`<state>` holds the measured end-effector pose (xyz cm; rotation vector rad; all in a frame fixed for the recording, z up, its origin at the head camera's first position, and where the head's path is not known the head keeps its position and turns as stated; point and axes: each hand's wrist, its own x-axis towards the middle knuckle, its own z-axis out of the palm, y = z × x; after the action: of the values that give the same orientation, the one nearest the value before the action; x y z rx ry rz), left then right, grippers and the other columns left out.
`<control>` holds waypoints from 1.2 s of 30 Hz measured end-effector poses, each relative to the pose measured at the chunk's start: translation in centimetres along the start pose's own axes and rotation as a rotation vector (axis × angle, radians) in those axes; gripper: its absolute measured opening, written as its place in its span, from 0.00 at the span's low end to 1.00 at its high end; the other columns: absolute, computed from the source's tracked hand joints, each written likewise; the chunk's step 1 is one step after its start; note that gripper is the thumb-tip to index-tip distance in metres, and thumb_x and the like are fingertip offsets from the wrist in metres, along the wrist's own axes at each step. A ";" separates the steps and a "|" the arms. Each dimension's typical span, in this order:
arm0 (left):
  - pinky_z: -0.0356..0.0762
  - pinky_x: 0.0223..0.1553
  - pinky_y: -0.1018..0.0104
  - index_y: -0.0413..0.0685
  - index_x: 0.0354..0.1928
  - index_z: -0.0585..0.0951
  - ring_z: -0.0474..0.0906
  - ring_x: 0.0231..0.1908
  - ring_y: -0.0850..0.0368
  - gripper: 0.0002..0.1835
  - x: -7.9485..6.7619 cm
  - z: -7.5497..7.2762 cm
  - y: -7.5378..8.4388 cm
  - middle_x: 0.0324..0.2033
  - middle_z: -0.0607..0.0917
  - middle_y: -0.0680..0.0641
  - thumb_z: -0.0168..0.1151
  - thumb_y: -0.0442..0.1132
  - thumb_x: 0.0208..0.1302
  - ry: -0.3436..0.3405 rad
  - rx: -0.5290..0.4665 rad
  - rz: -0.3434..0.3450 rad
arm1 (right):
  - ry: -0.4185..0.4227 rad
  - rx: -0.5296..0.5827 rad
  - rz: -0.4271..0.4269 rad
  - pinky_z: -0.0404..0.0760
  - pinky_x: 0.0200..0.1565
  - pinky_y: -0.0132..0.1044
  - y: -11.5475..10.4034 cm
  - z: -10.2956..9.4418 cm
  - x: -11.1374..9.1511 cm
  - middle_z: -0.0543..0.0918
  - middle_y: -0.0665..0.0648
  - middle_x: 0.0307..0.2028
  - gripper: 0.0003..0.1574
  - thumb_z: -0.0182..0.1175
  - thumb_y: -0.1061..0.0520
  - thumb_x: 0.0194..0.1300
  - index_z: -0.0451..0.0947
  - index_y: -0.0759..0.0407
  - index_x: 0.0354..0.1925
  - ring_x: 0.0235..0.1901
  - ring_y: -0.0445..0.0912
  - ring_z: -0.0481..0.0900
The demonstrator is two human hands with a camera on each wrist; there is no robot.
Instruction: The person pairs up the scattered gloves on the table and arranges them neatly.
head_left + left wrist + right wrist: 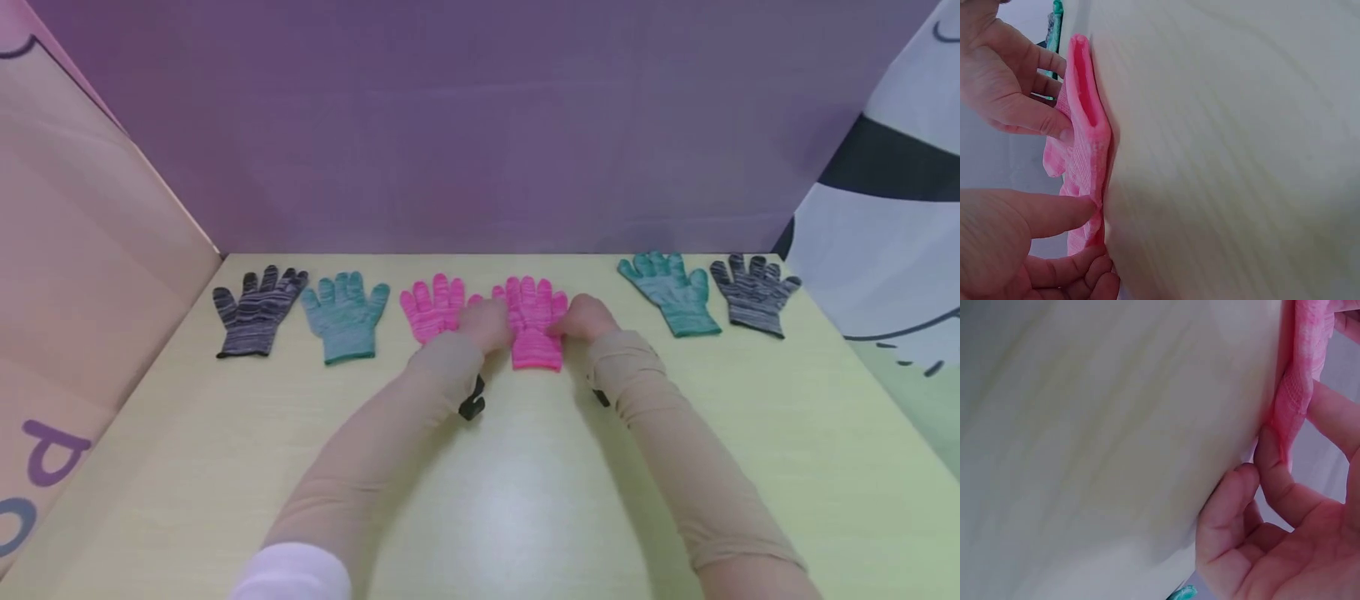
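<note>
Fingers of left hand (484, 323) and right hand (588, 317) clamped on opposite side edges of bright pink knitted glove (536, 337), cuff (1099, 134) gaping, on pale wood-grained surface (510, 500); just left, second pink knitted glove (435, 312), partly hidden by left hand; farther left, green-cuffed teal knitted glove (347, 321), then grey-and-black striped knitted glove (257, 317).

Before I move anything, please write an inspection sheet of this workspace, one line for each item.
Surface: pale table, with a bright reflection.
Job's things: held pink glove, other pink glove, left teal glove, left grey glove, right teal glove, right grey glove, in a rough row.
Clutter: nothing seen.
Hands: left hand and right hand pinch opposite edges of the held pink glove.
Cables: nothing seen.
Surroundings: purple panel behind, left printed panel, right printed panel.
</note>
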<state>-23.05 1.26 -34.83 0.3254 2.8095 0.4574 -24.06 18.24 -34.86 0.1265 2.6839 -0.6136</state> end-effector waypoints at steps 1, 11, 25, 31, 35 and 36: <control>0.76 0.50 0.56 0.43 0.43 0.78 0.78 0.41 0.52 0.09 0.0 0.0 0.0 0.40 0.83 0.46 0.56 0.38 0.63 -0.001 -0.003 -0.003 | 0.003 0.002 -0.002 0.69 0.62 0.51 0.0 0.0 0.0 0.74 0.71 0.54 0.37 0.62 0.49 0.59 0.68 0.75 0.56 0.55 0.62 0.72; 0.78 0.45 0.60 0.42 0.47 0.77 0.77 0.38 0.53 0.13 0.3 0.4 0.1 0.41 0.82 0.45 0.57 0.33 0.60 -0.015 -0.066 -0.025 | 0.010 -0.009 -0.005 0.71 0.60 0.49 0.0 0.1 0.1 0.76 0.70 0.50 0.34 0.63 0.49 0.58 0.70 0.74 0.51 0.51 0.60 0.74; 0.74 0.28 0.69 0.35 0.71 0.52 0.74 0.28 0.55 0.35 0.3 0.4 0.3 0.54 0.79 0.40 0.52 0.31 0.64 -0.038 -0.106 -0.022 | 0.032 -0.002 -0.023 0.77 0.48 0.44 -0.6 0.4 -0.2 0.76 0.59 0.29 0.15 0.63 0.53 0.58 0.73 0.65 0.31 0.33 0.51 0.75; 0.75 0.31 0.69 0.36 0.71 0.54 0.74 0.29 0.55 0.35 0.4 0.4 0.0 0.64 0.70 0.40 0.54 0.31 0.63 -0.036 -0.129 0.004 | 0.029 0.053 -0.012 0.74 0.35 0.35 -0.4 0.5 -0.2 0.71 0.51 0.18 0.15 0.64 0.55 0.57 0.70 0.57 0.21 0.22 0.43 0.69; 0.74 0.29 0.69 0.37 0.67 0.64 0.72 0.26 0.55 0.29 0.4 0.4 -0.1 0.58 0.77 0.40 0.54 0.31 0.62 -0.022 -0.163 0.027 | 0.029 0.084 -0.029 0.73 0.31 0.32 -0.3 0.6 -0.1 0.72 0.49 0.16 0.14 0.64 0.57 0.56 0.71 0.58 0.20 0.20 0.41 0.69; 0.74 0.31 0.68 0.37 0.64 0.68 0.73 0.27 0.55 0.26 0.3 0.3 -0.1 0.53 0.80 0.41 0.54 0.30 0.62 -0.019 -0.182 0.030 | 0.031 0.087 -0.037 0.73 0.30 0.32 -0.3 0.6 -0.1 0.72 0.49 0.16 0.13 0.64 0.57 0.56 0.72 0.58 0.20 0.19 0.41 0.69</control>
<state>-23.24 1.32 -35.25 0.3316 2.7219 0.7070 -23.79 17.74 -35.18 0.1112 2.6956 -0.7464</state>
